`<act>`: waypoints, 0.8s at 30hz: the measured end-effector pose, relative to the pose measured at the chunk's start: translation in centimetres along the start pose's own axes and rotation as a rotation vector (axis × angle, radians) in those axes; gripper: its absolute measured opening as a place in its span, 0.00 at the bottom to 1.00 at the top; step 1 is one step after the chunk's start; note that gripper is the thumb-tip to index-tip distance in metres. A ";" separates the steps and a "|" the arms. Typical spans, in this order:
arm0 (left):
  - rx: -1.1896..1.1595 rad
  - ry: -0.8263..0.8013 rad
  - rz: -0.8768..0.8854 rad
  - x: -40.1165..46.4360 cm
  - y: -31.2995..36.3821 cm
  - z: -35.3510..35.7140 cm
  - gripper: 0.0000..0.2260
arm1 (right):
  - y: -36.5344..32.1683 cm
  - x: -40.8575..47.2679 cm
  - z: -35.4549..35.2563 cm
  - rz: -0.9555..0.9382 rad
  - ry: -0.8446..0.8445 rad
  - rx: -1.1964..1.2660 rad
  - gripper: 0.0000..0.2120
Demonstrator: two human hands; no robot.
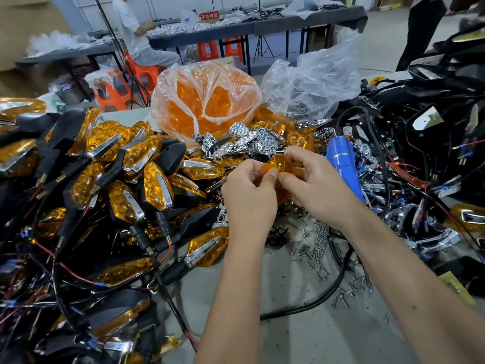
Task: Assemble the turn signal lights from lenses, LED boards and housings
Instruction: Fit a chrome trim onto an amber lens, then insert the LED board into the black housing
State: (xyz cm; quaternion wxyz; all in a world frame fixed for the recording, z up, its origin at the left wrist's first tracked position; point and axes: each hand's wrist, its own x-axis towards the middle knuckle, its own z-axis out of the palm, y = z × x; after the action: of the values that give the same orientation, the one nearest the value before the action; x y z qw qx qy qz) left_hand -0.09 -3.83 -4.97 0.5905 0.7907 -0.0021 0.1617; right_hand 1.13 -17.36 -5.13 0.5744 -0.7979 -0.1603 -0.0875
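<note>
Pinching one amber lens [278,164] — left hand [249,195] and right hand [319,187] both — above scattered screws [317,248]

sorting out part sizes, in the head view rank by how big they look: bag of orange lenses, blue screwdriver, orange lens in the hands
1. bag of orange lenses
2. blue screwdriver
3. orange lens, partly hidden by the hands and nearer the camera, yet smallest.

Bright, even indoor light, with soft, faint shadows on the table [301,334]. Glare flecks the clear bags [312,82] and the chrome reflectors [252,140] just below them. The hands, near the table's middle, are fairly sharp; the far benches and the frame's edges blur. Wide-angle distortion bends the lights [78,179] at left.
</note>
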 end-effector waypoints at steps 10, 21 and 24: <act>0.024 -0.037 -0.009 0.1 -0.1 0.0 0.08 | -0.1 -0.4 -0.7 -0.040 -0.035 -0.001 0.05; -0.067 -0.103 -0.100 0.5 -0.8 -0.3 0.08 | 0.6 0.0 -0.3 0.048 -0.013 -0.070 0.17; -0.113 -0.133 -0.100 0.2 -0.8 0.0 0.13 | 0.2 0.0 -0.9 0.059 0.006 -0.035 0.14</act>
State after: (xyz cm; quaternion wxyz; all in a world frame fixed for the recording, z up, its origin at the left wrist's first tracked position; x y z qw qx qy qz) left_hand 0.25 -3.57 -5.70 0.6402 0.7641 -0.0108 0.0788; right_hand 1.28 -18.23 -5.01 0.5632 -0.8120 -0.1332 -0.0759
